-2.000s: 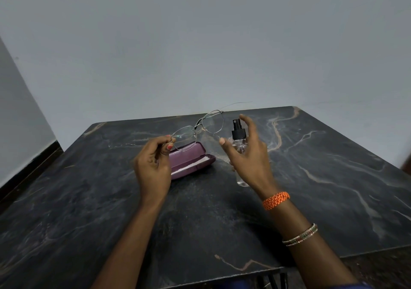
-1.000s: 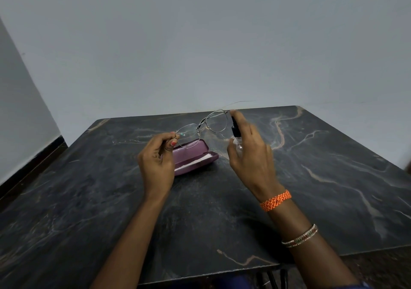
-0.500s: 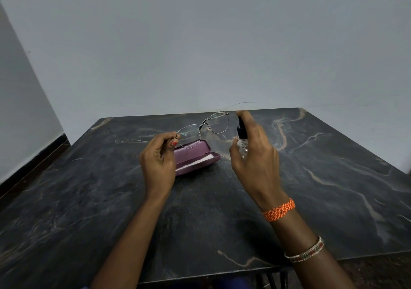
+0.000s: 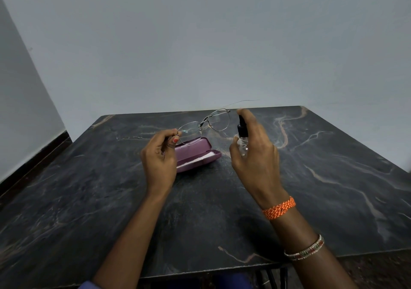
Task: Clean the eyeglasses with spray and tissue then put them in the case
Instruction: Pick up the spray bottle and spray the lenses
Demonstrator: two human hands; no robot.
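Left hand [image 4: 159,162] pinched the wire-rim eyeglasses [image 4: 205,124] by one corner; its temple arm was barely visible. Right hand [image 4: 255,153] wrapped the spray bottle [image 4: 242,137], hiding most of it, above the open purple case [image 4: 195,155].

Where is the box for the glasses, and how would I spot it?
Look at the dark marble table, near its middle just beyond the left hand. The case lies open there, under the glasses. It is the only purple thing, with something white inside, unlike the clear spray bottle in the right hand.
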